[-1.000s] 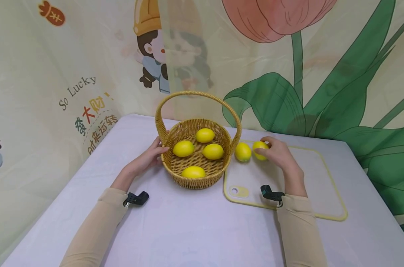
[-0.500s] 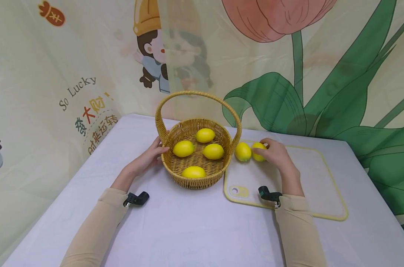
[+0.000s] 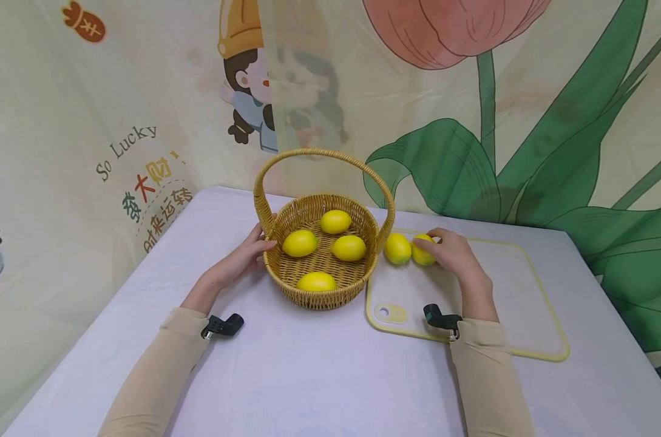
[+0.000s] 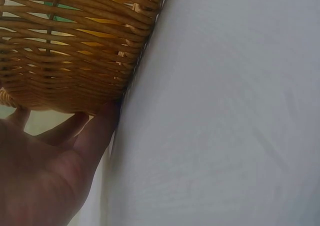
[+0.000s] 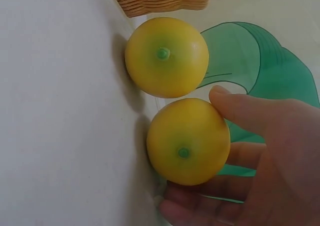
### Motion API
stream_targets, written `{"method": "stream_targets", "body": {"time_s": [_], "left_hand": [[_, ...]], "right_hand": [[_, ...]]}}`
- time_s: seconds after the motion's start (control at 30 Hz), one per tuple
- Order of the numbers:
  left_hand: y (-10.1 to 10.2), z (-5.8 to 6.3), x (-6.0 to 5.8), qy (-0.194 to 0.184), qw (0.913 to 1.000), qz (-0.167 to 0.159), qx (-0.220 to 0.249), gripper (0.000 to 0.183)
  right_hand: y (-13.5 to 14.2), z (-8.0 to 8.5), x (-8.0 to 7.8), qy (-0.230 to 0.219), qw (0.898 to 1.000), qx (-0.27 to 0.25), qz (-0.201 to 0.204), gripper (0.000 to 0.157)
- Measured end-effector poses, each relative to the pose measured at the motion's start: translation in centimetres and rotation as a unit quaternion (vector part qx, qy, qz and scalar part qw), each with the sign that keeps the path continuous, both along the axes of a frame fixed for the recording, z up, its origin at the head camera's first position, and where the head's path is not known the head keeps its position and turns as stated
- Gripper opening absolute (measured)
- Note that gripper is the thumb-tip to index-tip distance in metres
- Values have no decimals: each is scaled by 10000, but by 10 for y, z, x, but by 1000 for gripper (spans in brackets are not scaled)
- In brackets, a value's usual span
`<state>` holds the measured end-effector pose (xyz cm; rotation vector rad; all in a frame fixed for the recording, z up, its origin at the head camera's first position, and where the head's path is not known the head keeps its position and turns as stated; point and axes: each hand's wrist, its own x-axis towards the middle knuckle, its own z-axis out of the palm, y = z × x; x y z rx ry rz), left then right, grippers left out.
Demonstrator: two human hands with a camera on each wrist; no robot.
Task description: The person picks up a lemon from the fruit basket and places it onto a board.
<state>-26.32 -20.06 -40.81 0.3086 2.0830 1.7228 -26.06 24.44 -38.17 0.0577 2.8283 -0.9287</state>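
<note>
"Beige sleeves [image 3: 150, 373] nearest us, both forearms reaching forward. What sits on the cuffs?"

"One small black camera [image 3: 226, 325] on each. Beyond them spreads the table [image 3: 308, 376] under a pale cloth."

"And on it?"

"To the right, a white cutting board [image 3: 505, 291] with a yellow rim, lying flat. Just left of that stands the wicker basket [image 3: 319, 300], upright, one lemon [image 3: 316, 282] inside by the near wall."

"Where's the left hand [image 3: 248, 254]?"

"At the basket's left side, thumb over the rim, fingers curled around the outside. The left wrist view is dim, so I can't tell how firmly they press."

"The right hand [image 3: 453, 252]?"

"Partly closed around a lemon [image 5: 188, 141] at the board's far left corner: thumb on one side, fingers on the other. A loose lemon [image 3: 398, 249] lies just beside it, between that hand and the basket."

"Anything deeper in the basket?"

"Three more lemons [image 3: 349, 248]: two across the middle, one toward the back wall. A tall handle [image 3: 322, 153] arches above."

"And farthest off?"

"A printed cloth backdrop [image 3: 199, 152], with a pink tulip [image 3: 461, 27] and broad green leaves [image 3: 450, 170]."
</note>
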Motion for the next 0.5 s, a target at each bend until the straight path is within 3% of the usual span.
{"method": "stream_targets", "body": {"time_s": [0.5], "left_hand": [[0, 0, 1, 12, 10000, 29, -22, 71]], "right_hand": [[2, 3, 1, -106, 9998, 137, 80, 71]]}}
